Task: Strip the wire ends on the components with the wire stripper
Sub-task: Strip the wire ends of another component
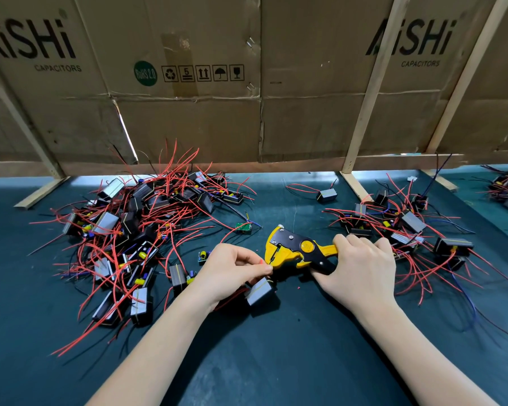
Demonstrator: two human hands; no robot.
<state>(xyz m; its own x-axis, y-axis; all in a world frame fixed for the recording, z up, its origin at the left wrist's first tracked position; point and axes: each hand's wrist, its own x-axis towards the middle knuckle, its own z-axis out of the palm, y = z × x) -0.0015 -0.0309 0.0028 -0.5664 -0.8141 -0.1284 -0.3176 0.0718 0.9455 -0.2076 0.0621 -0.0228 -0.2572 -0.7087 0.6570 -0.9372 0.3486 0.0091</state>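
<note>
Two bare forearms reach up from the lower edge over the dark green table mat. The left hand pinches the end of a thin red wire between thumb and forefinger, right at the mouth of the yellow and black wire stripper; the wire's own component, a small grey and black box-shaped part, hangs just under that hand, close above the mat. The right hand is clenched round the stripper's handles, the tool's head pointing left toward the pinched wire. To the left lies a large heap of black box components with tangled red leads, and a smaller heap of the same parts lies to the right, behind the right hand. A lone component sits apart between the heaps. Behind everything stands a brown cardboard wall printed "AiSHi CAPACITORS", braced by pale wooden slats.
</note>
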